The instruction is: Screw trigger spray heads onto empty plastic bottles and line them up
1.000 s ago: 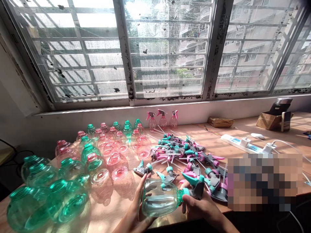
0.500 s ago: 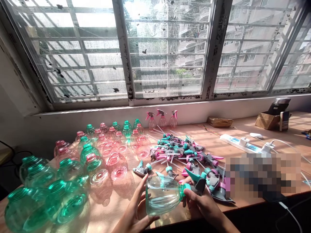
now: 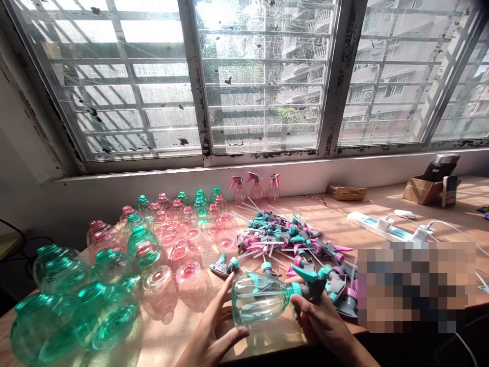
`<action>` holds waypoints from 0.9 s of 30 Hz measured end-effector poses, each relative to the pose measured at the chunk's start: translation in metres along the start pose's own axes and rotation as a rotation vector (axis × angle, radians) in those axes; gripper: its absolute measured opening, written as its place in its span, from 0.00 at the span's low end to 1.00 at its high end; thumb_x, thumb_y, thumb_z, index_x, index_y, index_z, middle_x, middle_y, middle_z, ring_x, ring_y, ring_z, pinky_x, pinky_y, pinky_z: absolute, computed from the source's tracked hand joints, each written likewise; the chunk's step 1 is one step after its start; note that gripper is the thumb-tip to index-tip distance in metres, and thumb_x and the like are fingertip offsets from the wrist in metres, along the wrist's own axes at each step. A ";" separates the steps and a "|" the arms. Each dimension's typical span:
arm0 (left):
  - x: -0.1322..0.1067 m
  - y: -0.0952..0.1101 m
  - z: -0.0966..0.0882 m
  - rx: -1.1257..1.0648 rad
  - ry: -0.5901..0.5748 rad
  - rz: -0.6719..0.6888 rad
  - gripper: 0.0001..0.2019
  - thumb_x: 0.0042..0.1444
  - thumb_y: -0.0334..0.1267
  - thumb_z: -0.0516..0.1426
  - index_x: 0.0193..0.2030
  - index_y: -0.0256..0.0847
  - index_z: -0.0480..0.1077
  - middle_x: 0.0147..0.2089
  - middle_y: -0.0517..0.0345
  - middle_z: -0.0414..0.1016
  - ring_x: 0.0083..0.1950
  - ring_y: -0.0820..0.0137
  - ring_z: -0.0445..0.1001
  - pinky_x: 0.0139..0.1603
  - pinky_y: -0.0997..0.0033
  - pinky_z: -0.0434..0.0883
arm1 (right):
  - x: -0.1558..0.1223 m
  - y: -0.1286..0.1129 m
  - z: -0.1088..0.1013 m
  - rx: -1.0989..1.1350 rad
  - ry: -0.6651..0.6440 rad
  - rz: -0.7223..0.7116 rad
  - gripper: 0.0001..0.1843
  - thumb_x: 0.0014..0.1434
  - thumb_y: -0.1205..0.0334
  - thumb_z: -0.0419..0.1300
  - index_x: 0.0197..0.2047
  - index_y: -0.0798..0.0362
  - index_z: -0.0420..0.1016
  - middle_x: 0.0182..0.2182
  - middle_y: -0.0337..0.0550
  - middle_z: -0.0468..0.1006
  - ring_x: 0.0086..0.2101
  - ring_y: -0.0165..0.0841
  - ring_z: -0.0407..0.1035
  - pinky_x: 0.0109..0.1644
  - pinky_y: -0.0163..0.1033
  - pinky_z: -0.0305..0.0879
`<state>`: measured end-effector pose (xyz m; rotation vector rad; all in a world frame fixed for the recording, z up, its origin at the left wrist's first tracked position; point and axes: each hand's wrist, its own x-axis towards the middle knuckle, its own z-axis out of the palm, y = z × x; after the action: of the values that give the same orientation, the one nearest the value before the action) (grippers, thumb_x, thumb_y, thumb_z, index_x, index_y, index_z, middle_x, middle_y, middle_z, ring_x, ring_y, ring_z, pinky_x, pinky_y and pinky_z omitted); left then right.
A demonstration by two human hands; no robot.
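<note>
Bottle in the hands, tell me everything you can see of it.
The bottle is see-through, pale green and plastic-looking, its rounded body narrowing to a neck. On the neck sits a spray head, dark grey with a teal collar and trigger. What looks like a pale tube runs inside. It is held nearly level above the table, neck toward the right. The right hand grips it around the collar; the left hand is open about its base, contact unclear.
</note>
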<state>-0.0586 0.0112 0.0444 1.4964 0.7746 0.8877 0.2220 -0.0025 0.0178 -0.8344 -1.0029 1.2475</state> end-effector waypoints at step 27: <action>-0.003 -0.010 -0.002 0.034 -0.069 0.025 0.46 0.64 0.53 0.66 0.80 0.67 0.43 0.79 0.54 0.60 0.75 0.48 0.65 0.76 0.48 0.64 | -0.001 -0.005 0.001 -0.026 0.012 -0.009 0.22 0.59 0.42 0.74 0.40 0.53 0.79 0.19 0.33 0.75 0.19 0.30 0.66 0.25 0.36 0.60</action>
<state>-0.0620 0.0109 0.0340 1.5616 0.7254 0.8406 0.2231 -0.0039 0.0221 -0.8558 -1.0145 1.2225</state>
